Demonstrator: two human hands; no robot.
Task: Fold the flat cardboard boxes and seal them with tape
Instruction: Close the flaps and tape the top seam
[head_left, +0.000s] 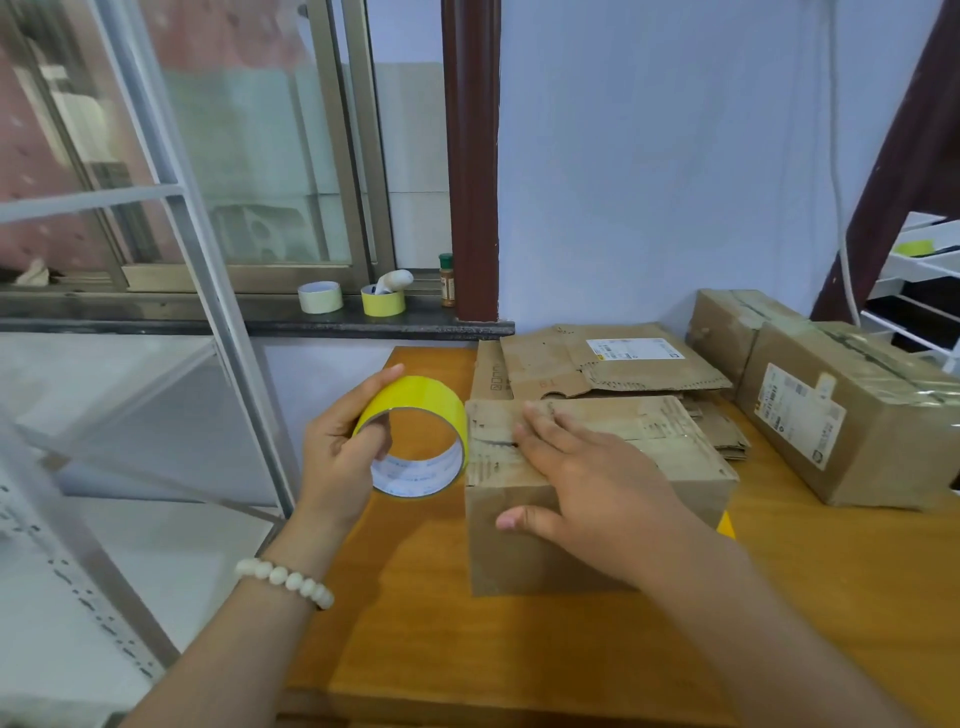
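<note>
Head view. The right hand (582, 467) covers the near left part of the top of the box (519, 551), so the flap seam shows only where it runs on past the fingertips. The right forearm hides the box's near right corner, and a yellow piece (726, 525) peeping out beyond it is too cut off to identify. Whether a strip of tape runs from the roll (415, 410) onto the box cannot be made out. The left hand (337, 447), with a bead bracelet (285, 577) on the wrist, grips the yellow roll: thumb on the outer face, fingers curled through the core. The roll stands on edge between the two hands, touching the box's left top edge. The right hand lies flat with straight fingers pressed on the box top and the thumb down over the near face. The box stands on the table (467, 654) directly under the right hand. Flat cardboard (597, 364) lies just beyond the right fingertips; two sealed boxes (841, 431) stand well to the right of that hand. Two spare rolls (320, 297) sit on the sill (260, 317), far beyond the left hand.
</note>
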